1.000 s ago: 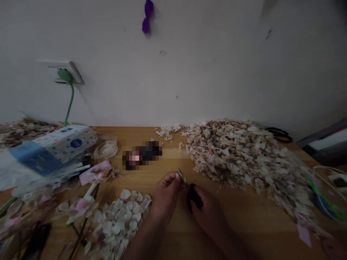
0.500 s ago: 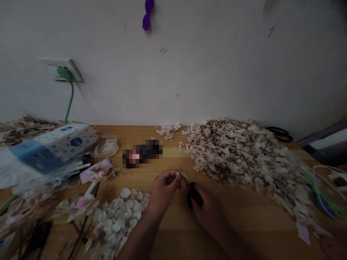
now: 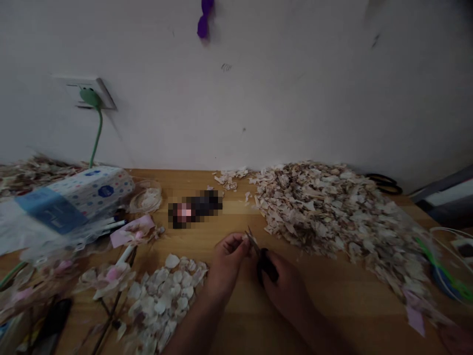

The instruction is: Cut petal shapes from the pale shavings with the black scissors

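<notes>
My left hand is closed in a pinch above the wooden table, thumb against the fingers. A small pale petal shows at its fingertips, mostly hidden. In my right hand is a pair of black-handled scissors, its blades slightly apart and pointing up and left at the pinched fingertips. Left of my left forearm lies a pile of round, whitish petals. Beyond my right hand spreads a large heap of dry, brownish-white petal scraps.
A tissue pack and pink-centred handmade flowers occupy the left. A pixelated dark object lies mid-table, near the wall. Black loop handles and a white cable are at right.
The view has shifted slightly, so most things appear a little farther right. Both hands keep nearly the same pose, and the scissor blades look a bit more apart.
</notes>
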A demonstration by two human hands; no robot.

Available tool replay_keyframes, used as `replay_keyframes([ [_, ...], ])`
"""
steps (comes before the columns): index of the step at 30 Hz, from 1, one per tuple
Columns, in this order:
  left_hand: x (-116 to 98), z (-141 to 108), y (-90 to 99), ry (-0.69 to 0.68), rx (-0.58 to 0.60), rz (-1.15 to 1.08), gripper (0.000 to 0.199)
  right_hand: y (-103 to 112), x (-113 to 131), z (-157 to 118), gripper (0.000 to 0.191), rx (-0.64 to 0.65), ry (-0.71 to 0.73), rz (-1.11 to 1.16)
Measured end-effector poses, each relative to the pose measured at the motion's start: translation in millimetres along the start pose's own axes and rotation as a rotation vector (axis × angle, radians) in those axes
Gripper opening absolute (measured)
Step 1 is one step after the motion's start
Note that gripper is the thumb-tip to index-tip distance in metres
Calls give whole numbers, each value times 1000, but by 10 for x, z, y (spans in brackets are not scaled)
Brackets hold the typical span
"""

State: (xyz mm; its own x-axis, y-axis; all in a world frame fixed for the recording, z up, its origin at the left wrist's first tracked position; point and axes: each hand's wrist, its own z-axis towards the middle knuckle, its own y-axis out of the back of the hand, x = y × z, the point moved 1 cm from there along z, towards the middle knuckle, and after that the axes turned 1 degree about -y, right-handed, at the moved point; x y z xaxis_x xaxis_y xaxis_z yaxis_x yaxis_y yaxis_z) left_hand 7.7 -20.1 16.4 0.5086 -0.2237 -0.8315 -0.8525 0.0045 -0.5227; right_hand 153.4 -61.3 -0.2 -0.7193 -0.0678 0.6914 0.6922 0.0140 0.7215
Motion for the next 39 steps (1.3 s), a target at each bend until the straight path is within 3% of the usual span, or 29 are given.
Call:
replay_keyframes([
  [7,-222,22,-4,-13,-17,261,33,25,25,10,33,42,-26,16],
  [11,-218,33,5,-1,25,241,33,25,14,12,33,59,-23,27],
  [17,-96,22,4,20,21,11,26,-9,-38,-2,35,42,-21,27],
  [25,-229,27,9,-11,18,254,30,26,8,1,32,53,-6,17],
  [31,-240,60,67,-34,33,315,27,27,1,7,33,72,-14,17],
  [34,-212,55,63,-12,46,258,27,30,3,3,32,44,-5,22],
  [39,-53,8,8,53,44,-38,21,30,15,-5,31,5,18,37],
])
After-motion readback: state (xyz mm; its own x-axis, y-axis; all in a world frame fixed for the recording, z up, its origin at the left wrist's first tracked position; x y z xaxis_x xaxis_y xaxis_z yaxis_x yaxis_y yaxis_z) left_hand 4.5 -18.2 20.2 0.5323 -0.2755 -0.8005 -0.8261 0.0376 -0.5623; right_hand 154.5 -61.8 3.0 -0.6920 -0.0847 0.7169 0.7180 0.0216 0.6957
